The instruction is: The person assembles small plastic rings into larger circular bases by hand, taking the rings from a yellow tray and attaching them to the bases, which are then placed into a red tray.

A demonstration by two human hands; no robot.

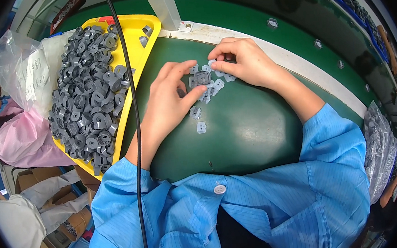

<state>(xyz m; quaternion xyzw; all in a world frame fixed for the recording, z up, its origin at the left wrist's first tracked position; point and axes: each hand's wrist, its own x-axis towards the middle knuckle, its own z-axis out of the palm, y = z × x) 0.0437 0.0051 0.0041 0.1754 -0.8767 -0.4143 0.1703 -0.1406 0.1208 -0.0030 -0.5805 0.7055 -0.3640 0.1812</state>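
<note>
My left hand (169, 91) is open, thumb and fingers apart, beside a dark grey round plastic part (201, 78) on the green table. I cannot make out a dark spot under its palm. To the right of that part, my right hand (245, 63) pinches a small pale translucent plate (212, 63) between thumb and forefinger. Several like plates lie loose around the grey part, partly overlapping, some near the right fingers. A single pale plate (201, 127) lies apart, nearer to me.
A yellow tray (145, 22) heaped with dark grey round parts (87, 91) stands at left. A black cable (134, 106) hangs down across the view. Behind the hands runs a white rail (292, 66), with a green belt (294, 30) beyond carrying spaced parts. A person in pink (27, 136) sits left.
</note>
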